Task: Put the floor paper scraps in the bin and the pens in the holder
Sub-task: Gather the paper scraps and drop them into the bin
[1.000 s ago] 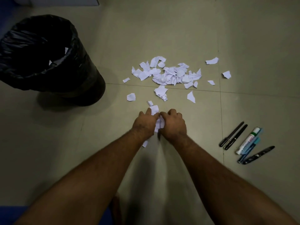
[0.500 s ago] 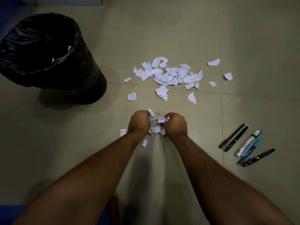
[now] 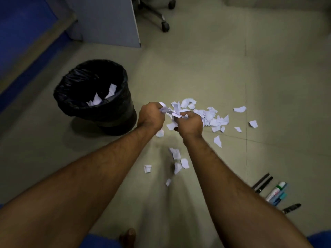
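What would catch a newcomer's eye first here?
Two hands, the left hand and right hand, grip a bunch of paper scraps at mid-frame. Left of them stands a black-lined bin with scraps inside; a white scrap pile lies to the right, pens at lower right.

Background beyond my working area

I see a grey partition panel standing at the far left, a blue wall band running along the left edge, and an office chair base with castors at the far centre, all on the beige tiled floor.
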`<control>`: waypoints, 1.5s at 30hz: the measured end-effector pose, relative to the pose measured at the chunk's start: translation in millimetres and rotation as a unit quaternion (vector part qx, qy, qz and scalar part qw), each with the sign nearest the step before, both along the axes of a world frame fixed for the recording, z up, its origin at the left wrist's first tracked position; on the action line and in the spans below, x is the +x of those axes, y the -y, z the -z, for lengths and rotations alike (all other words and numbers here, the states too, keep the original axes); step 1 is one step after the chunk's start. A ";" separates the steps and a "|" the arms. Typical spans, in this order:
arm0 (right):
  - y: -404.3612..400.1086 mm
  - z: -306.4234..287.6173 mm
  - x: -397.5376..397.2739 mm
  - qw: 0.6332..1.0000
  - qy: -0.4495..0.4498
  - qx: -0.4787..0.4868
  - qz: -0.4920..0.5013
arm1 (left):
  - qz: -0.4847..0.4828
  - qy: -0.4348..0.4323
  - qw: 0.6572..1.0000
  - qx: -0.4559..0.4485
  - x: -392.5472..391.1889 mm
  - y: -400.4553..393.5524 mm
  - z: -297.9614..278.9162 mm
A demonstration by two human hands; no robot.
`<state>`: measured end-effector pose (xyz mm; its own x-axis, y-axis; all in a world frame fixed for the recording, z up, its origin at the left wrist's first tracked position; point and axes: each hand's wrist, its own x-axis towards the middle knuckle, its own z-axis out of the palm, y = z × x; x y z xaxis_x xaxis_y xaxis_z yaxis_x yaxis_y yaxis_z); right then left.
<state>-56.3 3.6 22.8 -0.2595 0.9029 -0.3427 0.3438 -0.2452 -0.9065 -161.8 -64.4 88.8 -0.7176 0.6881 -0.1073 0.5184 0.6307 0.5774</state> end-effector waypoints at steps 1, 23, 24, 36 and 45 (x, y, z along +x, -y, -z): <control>-1.2 -20.6 -13.9 1.000 -0.021 0.008 0.004 | -0.005 -0.007 1.000 0.018 -9.9 -3.2 -14.0; 61.2 -131.1 -233.3 0.915 0.167 0.268 -0.252 | -0.153 -0.041 0.987 0.026 -203.7 82.9 -67.9; 60.6 -129.8 -235.0 0.913 0.170 0.266 -0.257 | -0.140 -0.048 0.989 0.016 -202.2 82.6 -63.4; 43.9 -151.5 -201.2 0.977 0.039 0.186 -0.100 | -0.074 -0.015 0.993 0.087 -175.0 52.0 -95.3; 16.7 -126.0 -95.6 0.994 0.025 0.106 -0.011 | 0.096 -0.017 0.994 -0.043 -98.6 2.6 -82.3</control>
